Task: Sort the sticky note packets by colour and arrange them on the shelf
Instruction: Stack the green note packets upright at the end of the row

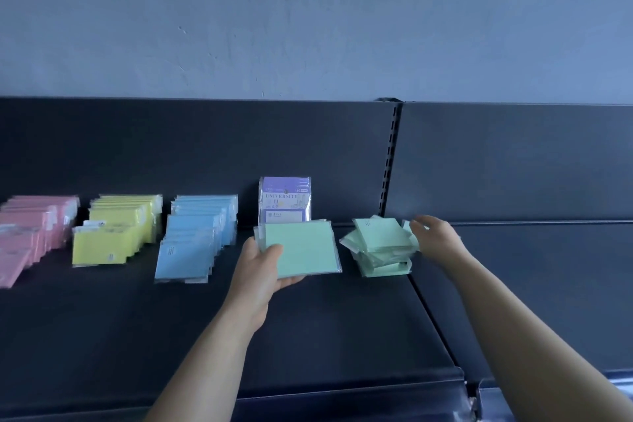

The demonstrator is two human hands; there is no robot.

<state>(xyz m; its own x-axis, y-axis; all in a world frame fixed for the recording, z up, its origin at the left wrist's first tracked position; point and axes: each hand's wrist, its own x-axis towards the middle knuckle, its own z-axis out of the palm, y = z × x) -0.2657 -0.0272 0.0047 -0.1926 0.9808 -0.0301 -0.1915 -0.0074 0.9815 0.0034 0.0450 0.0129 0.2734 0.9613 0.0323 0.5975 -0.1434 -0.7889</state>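
Note:
My left hand [262, 265] holds a small stack of green sticky note packets [303, 248] just above the dark shelf [308, 336], thumb on top. To its right lies a loose pile of green packets [380, 247]. My right hand [436, 238] reaches to the pile's right edge and pinches a green packet [407, 226] there. Behind the held stack a purple packet [286, 200] stands upright against the back panel. Rows of blue packets [191, 240], yellow packets [116, 231] and pink packets [30, 233] lean in lines to the left.
A slotted upright [390, 161] divides the back panel. Beside it on the right is a second shelf board [531, 284]. The shelf's raised front lip [308, 397] runs along the bottom. A grey wall [308, 27] rises above.

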